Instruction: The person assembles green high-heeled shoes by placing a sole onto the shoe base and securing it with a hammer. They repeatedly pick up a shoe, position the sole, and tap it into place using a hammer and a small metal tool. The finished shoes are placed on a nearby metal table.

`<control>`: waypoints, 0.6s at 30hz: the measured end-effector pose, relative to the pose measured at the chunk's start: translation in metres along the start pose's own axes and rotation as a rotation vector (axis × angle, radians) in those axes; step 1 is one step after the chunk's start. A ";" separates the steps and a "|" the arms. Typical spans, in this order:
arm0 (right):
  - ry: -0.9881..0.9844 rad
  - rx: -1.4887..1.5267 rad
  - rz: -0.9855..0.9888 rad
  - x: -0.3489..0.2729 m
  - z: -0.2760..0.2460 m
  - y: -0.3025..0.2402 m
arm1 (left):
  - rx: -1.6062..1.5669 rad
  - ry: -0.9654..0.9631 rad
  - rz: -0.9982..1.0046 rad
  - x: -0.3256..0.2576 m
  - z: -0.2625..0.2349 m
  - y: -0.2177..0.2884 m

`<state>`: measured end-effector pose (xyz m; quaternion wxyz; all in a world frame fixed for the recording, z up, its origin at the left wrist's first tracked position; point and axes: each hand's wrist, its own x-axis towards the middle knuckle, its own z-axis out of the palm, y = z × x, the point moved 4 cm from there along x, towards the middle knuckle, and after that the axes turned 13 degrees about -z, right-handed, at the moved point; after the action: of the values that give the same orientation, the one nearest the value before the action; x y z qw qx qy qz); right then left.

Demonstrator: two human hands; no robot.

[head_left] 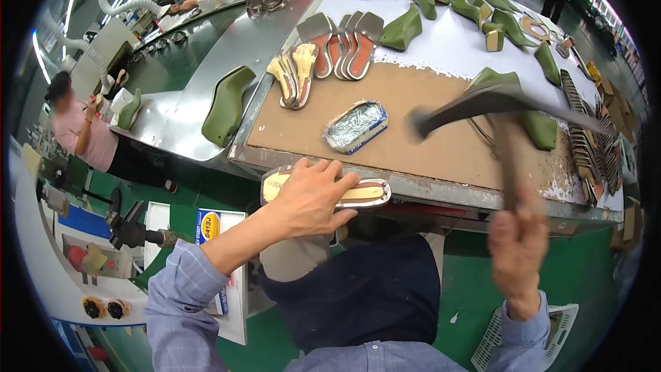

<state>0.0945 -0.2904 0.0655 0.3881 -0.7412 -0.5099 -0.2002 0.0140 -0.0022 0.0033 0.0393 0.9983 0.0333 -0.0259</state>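
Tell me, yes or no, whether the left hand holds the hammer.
No, the right hand grips the hammer, while the left hand holds a sole-shaped piece.

A dark hammer (505,105) (blurred) hangs raised rightward of the flat yellow-and-brown insole (363,194).

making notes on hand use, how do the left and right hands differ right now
The left hand holds a cream-and-brown shoe sole, while the right hand grips a hammer by its handle. The left hand looks fairly sharp; the right hand is blurred. Both are bare, with bluish sleeves on their arms.
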 end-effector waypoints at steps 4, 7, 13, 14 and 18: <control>-0.052 0.170 0.126 -0.031 0.017 -0.002 | 0.013 0.070 0.052 0.002 0.001 0.003; -0.191 0.254 0.238 -0.033 0.051 0.007 | -0.011 0.063 0.057 0.000 0.003 -0.001; 0.138 0.341 0.107 -0.062 0.028 0.006 | 0.002 0.084 0.053 -0.001 0.003 -0.001; -0.146 0.064 0.024 -0.041 0.046 -0.007 | 0.003 0.086 0.046 0.000 0.002 0.000; -0.097 0.152 0.121 -0.025 0.048 -0.005 | -0.014 0.097 0.049 -0.002 0.006 -0.001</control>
<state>0.0754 -0.2670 0.0199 0.4294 -0.7478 -0.4963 -0.1010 0.0117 -0.0015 -0.0026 0.0454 0.9986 0.0108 0.0239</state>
